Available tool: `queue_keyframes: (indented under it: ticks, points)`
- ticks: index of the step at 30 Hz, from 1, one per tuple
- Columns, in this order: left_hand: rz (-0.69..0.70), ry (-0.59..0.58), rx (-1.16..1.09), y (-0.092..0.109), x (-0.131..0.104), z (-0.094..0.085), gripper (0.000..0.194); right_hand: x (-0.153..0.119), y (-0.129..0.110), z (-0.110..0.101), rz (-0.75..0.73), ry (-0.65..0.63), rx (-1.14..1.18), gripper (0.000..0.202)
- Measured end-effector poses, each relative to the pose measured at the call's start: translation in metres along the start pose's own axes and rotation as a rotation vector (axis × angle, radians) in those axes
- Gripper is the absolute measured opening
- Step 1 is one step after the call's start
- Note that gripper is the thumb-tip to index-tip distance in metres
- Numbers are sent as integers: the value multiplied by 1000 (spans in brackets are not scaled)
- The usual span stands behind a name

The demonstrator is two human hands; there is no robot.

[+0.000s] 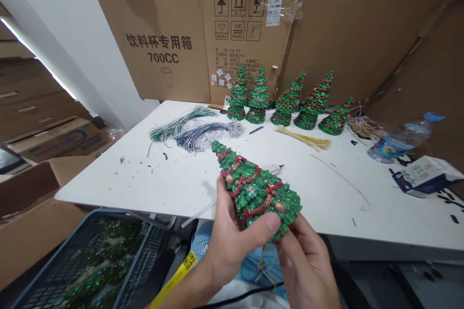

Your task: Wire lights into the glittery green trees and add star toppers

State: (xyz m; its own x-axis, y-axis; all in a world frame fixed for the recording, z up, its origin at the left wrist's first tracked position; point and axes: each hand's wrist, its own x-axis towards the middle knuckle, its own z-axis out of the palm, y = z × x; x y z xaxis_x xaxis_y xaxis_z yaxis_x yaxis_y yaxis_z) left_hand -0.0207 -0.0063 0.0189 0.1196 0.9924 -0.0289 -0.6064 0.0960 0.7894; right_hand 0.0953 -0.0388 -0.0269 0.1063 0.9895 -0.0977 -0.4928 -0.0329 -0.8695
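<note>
1. My left hand (pixel 237 246) grasps the glittery green tree (pixel 253 188), thumb pressed across its front near the base; I judge this wide hold keeps it from tipping.
2. My right hand (pixel 306 263) meets the base's lower edge, probably as a support. Its fingertips are hidden, so I cannot tell how firmly it grips.
3. The tree is tilted over the near edge of the table (pixel 174 178), tip pointing away and leftward, its ornaments turned upward, likely for an easy view.
4. Five smaller-looking trees (pixel 257 101) stand along the cardboard (pixel 337 24), seemingly set back from my hands.
5. Green wires (pixel 181 125), blue wires (pixel 210 131) and yellow wires (pixel 306 139) lie bundled, apparently sorted by colour.
</note>
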Motion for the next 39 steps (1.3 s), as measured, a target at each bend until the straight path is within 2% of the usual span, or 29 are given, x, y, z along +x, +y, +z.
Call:
queue_keyframes:
  ticks: [4,9,12,19,24,27,30,32,36,39]
  points:
    - [21,16,36,-3,0,-1,89,-2,-2,5,-14,60,15,38]
    - [13,2,54,-3,0,0,89,1,6,-8,-17,-55,16,31]
    - [12,2,48,-3,0,1,88,3,11,-18,-14,-65,28,30]
    - [17,-43,-31,-2,0,-3,77,0,5,-6,-30,-30,42,32]
    - [13,-31,25,-2,0,-3,86,0,8,-16,-5,-71,36,32]
    - [11,-5,47,-2,-1,-2,85,1,10,-20,-15,-106,45,29]
    - [2,-10,17,0,-1,-1,82,1,7,-16,-15,-122,50,27]
    - [5,-22,-9,1,-1,-1,80,0,3,-9,-8,-96,61,28]
    - [12,-16,-64,3,-1,1,72,-3,-4,7,27,66,140,31]
    - [3,-10,-73,4,-1,2,71,-3,-6,10,40,75,163,30]
